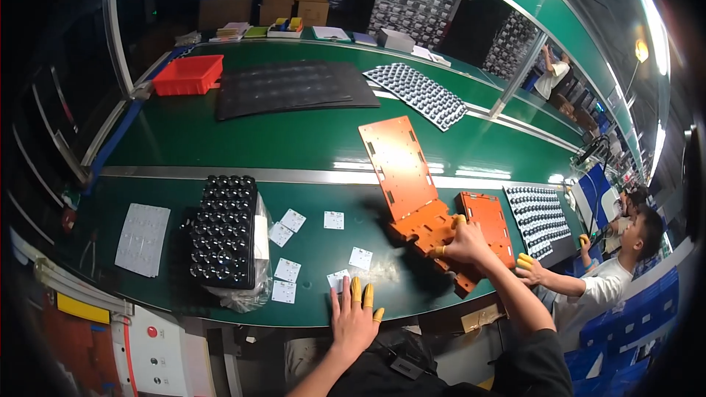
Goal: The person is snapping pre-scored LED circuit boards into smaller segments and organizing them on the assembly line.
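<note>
Lying palm-down, left hand (356, 325) perhaps touching white card (336, 279)

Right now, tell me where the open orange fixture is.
In the head view, the open orange fixture is right of centre over the green table, gripped by the right hand, with another orange piece just to its right.

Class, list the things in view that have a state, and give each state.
Orange fixture: gripped by the right hand
Left hand: open, fingers extended
Yellow finger covers: worn
White squares: flat, spread out
Black domed stack: piled
Red bin: upright, open-topped
Black sheets: flat, overlapping
</note>
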Action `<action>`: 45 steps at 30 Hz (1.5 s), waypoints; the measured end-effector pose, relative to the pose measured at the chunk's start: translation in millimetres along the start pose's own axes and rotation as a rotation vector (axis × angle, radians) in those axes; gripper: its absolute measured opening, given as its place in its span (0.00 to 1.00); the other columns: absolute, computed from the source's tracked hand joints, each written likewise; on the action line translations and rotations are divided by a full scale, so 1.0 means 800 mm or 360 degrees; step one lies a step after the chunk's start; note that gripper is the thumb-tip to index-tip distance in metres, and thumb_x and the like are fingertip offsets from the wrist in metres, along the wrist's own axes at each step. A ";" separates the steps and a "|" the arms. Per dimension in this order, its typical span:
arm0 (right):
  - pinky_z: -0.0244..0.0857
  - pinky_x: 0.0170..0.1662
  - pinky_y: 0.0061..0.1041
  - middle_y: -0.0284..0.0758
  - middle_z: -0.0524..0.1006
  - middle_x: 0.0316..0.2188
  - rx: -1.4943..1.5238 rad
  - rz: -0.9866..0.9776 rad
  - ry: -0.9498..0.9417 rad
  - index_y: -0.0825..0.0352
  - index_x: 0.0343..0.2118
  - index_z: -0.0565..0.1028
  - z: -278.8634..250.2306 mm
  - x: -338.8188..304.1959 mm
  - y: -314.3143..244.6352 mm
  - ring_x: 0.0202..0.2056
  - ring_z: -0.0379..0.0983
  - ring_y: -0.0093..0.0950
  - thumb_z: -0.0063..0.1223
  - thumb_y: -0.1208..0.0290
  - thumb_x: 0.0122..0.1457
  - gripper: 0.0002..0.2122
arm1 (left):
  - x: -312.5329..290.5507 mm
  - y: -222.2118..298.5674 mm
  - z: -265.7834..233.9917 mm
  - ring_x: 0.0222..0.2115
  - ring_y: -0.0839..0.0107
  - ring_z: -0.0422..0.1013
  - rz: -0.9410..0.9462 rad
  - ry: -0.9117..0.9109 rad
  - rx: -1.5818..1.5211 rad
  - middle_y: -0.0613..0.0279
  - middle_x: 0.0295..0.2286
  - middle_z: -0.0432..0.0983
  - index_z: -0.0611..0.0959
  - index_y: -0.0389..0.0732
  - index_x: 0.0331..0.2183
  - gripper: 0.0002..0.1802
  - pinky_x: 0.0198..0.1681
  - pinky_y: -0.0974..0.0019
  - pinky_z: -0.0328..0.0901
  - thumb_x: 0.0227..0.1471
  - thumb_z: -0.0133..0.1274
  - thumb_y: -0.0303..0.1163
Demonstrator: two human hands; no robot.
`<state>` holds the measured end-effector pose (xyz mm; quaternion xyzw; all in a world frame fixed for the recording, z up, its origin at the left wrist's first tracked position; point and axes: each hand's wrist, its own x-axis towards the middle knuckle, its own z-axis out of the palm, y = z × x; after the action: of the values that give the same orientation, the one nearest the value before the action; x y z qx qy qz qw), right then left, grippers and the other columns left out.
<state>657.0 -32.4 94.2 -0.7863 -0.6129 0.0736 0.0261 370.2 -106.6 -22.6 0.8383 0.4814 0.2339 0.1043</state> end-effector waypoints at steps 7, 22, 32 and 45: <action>0.58 0.55 0.38 0.54 0.71 0.44 0.0007 0.0202 0.0200 0.80 0.51 0.64 0.087 0.009 -0.072 0.50 0.64 0.48 0.68 0.39 0.33 0.50 | -0.035 -0.024 -0.018 0.62 0.47 0.53 -0.0016 0.0123 -0.0008 0.42 0.54 0.65 0.75 0.32 0.50 0.29 0.62 0.36 0.42 0.52 0.55 0.42; 0.59 0.53 0.46 0.56 0.69 0.45 0.0239 -0.0226 0.0565 0.76 0.42 0.71 0.098 -0.061 -0.135 0.49 0.64 0.53 0.60 0.58 0.54 0.23 | -0.120 -0.087 -0.030 0.51 0.52 0.63 0.0006 0.0364 0.0157 0.56 0.43 0.72 0.84 0.42 0.40 0.19 0.52 0.45 0.56 0.42 0.58 0.29; 0.46 0.63 0.49 0.68 0.52 0.59 0.0064 -0.0570 0.0233 0.88 0.56 0.57 0.172 -0.093 -0.261 0.61 0.48 0.65 0.52 0.50 0.58 0.40 | -0.148 -0.072 -0.056 0.30 0.59 0.75 -0.0093 0.0753 -0.0337 0.59 0.27 0.78 0.84 0.35 0.32 0.09 0.37 0.59 0.70 0.43 0.60 0.22; 0.65 0.47 0.35 0.46 0.69 0.48 0.1263 -0.1291 0.0606 0.69 0.53 0.68 0.105 -0.072 -0.366 0.43 0.70 0.41 0.55 0.76 0.57 0.20 | -0.203 -0.044 -0.032 0.31 0.68 0.80 -0.0941 0.0872 -0.1272 0.54 0.32 0.82 0.82 0.32 0.37 0.12 0.36 0.68 0.72 0.47 0.61 0.22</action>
<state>349.5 -20.1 54.5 -0.4190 -0.7745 0.1388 0.4532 261.4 -228.9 -62.0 0.4718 0.5791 0.5679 0.3458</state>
